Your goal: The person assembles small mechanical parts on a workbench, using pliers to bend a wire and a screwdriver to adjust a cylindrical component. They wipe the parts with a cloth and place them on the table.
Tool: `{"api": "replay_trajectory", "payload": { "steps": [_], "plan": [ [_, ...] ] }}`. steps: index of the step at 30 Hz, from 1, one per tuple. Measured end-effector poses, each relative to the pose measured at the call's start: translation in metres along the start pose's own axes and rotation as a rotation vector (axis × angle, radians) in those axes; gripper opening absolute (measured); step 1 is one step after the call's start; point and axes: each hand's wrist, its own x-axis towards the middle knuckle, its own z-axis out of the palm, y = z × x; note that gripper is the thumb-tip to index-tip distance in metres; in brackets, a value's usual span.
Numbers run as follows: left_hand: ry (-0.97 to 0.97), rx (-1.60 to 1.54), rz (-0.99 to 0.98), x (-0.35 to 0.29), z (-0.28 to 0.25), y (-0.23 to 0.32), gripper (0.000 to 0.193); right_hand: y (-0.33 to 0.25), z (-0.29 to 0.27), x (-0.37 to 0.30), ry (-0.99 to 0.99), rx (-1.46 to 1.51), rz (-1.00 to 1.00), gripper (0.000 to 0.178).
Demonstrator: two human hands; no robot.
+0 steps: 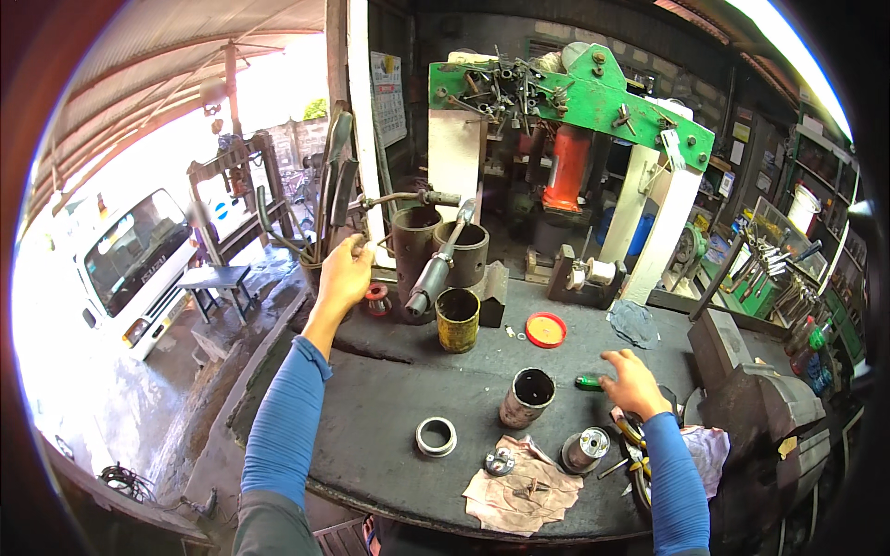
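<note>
My left hand (346, 271) reaches to the far left of the bench, beside a holder (311, 271) of upright long tools. Its fingers are curled together, and whatever they hold is hidden. My right hand (634, 382) is open, fingers stretched out by a small green cylindrical thing (588, 382). Between my arms stand an upright open metal cylinder (527, 400) and a metal ring (436, 436). A stained cloth (521, 493) carries a small round metal part (500, 461) and small loose pieces. At its right edge is a short metal piston-like part (586, 450).
Behind stand a yellow-stained can (457, 321), two dark tubes (415, 243) with a grey tool across them, and a red lid (546, 330). A green-beamed press (567, 111) rises beyond. A vise (762, 412), yellow-and-black cable and a rag (706, 454) lie right.
</note>
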Motion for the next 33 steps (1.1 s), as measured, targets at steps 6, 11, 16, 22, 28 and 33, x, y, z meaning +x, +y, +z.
{"api": "replay_trajectory", "payload": {
  "steps": [6,11,16,22,28,33],
  "plan": [
    [-0.066,-0.246,-0.021,-0.039,-0.057,-0.010,0.034,-0.017,-0.044,-0.057,0.233,0.291,-0.045,0.016],
    [-0.063,-0.511,-0.078,-0.131,-0.104,0.009,0.029,-0.024,-0.075,-0.141,0.304,0.579,-0.100,0.015],
    [0.011,-0.642,-0.212,-0.199,-0.144,-0.008,0.029,-0.021,-0.065,-0.198,0.206,0.806,0.042,0.027],
    [-0.027,-0.623,-0.167,-0.177,-0.116,-0.003,0.028,-0.034,-0.065,-0.223,0.233,0.748,0.027,0.034],
    [-0.117,-0.512,-0.061,-0.049,-0.010,-0.009,0.053,-0.048,-0.054,-0.262,0.036,0.892,0.122,0.030],
    [0.196,-0.405,-0.272,0.028,0.055,0.007,0.063,-0.052,-0.008,-0.318,-0.048,1.049,0.353,0.017]
  ]
}}
